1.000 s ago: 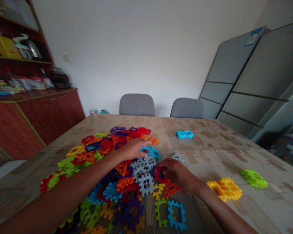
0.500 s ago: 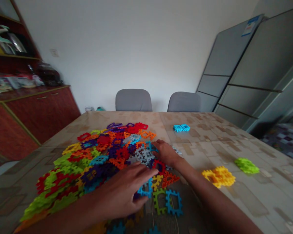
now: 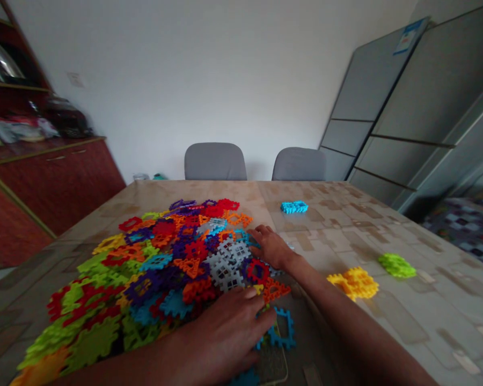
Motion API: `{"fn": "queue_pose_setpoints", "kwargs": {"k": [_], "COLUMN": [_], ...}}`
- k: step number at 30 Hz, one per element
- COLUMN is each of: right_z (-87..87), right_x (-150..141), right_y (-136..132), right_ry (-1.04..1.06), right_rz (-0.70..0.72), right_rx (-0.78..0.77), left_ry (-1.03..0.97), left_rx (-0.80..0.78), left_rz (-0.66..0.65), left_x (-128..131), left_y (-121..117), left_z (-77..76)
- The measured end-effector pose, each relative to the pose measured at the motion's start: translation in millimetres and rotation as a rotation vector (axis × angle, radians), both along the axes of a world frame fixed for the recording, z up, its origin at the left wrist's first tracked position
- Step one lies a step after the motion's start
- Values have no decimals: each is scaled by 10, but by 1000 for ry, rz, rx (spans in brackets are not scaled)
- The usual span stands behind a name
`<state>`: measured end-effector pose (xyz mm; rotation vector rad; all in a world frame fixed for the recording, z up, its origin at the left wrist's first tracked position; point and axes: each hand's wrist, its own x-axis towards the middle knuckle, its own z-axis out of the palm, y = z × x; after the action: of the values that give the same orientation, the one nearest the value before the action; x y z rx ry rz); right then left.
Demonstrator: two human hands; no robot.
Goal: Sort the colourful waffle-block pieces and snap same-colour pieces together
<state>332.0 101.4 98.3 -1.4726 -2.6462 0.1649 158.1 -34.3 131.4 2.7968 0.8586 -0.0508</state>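
A heap of colourful plastic interlocking building pieces spreads over the left and middle of the table. My left hand lies low over its near right edge, fingers apart, beside a blue square frame piece. It covers several pieces; anything under the palm is hidden. My right hand rests at the right edge of the heap, fingers loosely spread and pointing left, beside a light blue piece. Between the hands lie grey window-like pieces, a red frame piece and an orange triangle.
On the table to the right are a light blue stack, a yellow stack and a lime green stack. Two grey chairs stand behind the far edge. A wooden cabinet is at the left.
My left hand has moved right and down, covering the green frame and part of the blue frame, and uncovering grey pieces. My right hand stays by the heap's edge. The view has shifted slightly.
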Motion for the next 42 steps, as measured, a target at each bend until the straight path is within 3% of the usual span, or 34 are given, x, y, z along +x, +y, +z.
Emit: {"fn": "queue_pose_setpoints", "kwargs": {"k": [7, 13, 17, 22, 28, 35, 42], "right_z": [20, 91, 87, 77, 196, 284, 402], "right_x": [-40, 94, 256, 512, 723, 868, 872], "right_y": [36, -18, -242, -692, -1091, -1242, -1244], "right_ry": [108, 337, 471, 558, 440, 190, 85], "right_rz": [-50, -165, -170, -131, -62, -98, 83], "right_rx": [-19, -31, -130, -286, -525, -373, -451], "left_ry": [-63, -105, -109, -163, -211, -272, -266], "left_rx": [26, 136, 236, 98, 58, 66, 25], "left_rz": [54, -19, -14, 69, 174, 132, 187], "left_x": [135, 238, 172, -136, -355, -244, -320], "left_y": [-15, 7, 73, 44, -21, 7, -15], "left_z": [-156, -342, -360, -244, -203, -291, -373]}}
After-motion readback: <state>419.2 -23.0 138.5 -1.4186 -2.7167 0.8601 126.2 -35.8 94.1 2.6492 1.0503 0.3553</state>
